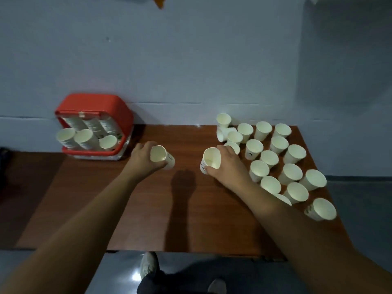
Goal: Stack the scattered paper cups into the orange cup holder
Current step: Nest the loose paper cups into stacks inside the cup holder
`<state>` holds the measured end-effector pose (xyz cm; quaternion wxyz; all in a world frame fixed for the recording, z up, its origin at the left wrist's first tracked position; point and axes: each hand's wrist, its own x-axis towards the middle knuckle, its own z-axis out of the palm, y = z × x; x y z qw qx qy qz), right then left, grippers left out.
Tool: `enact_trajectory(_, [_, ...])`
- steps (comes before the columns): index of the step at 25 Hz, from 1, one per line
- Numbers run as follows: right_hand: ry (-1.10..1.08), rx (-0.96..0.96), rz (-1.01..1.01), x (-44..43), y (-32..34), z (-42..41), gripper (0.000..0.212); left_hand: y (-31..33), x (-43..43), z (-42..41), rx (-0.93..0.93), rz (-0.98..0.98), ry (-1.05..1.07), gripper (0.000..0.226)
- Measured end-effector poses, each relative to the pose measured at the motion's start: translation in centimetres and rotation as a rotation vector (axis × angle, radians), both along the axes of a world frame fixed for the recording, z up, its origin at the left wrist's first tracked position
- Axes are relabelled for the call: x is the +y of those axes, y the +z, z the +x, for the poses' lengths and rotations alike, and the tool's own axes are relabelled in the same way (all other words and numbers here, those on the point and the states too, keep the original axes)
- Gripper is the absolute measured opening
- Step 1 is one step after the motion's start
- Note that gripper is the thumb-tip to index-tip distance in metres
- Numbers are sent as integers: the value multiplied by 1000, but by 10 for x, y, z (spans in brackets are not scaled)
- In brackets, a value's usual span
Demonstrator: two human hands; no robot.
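We see a wooden table set against a pale wall, viewed from above with both bare arms reaching forward over it. Our left hand is wrapped around a white paper cup, fingers and thumb closed on its side, the cup tilted so that its open mouth faces up towards us. It is held over the table a little right of the orange cup holder. Our right hand grips a second paper cup in the same way, thumb pressed on the near side below the rim and fingers curled round the far side; this cup sits between the two hands, near the middle of the table.

The orange cup holder stands at the far left corner of the table, against the wall, tipped so that its open front faces us. Inside it lie three stacked rows of cups, their mouths pointing out.

On the right part of the table stands a crowd of loose paper cups, mostly upright and close together, some touching. At least one near the far edge lies on its side. The nearest cup leans at the right edge.

Below the table edge we make out a shoe on a grey floor.
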<state>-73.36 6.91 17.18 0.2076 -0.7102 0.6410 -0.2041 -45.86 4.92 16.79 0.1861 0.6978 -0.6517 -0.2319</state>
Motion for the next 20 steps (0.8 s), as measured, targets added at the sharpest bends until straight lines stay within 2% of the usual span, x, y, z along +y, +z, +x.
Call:
enact_trajectory(5, [133, -39, -68, -49, 35, 117, 65, 31, 2, 136, 15, -112, 200, 69])
enact_trajectory(11, [232, -93, -45, -95, 42, 278, 66, 33, -15, 289, 37, -125, 365, 72])
enact_trajectory(15, [231, -141, 2, -126, 29, 366, 63, 22, -49, 363, 52, -123, 390, 71])
enact_trajectory(20, [197, -202, 30, -162, 2, 448, 67, -5, -100, 417, 88, -125, 316, 78])
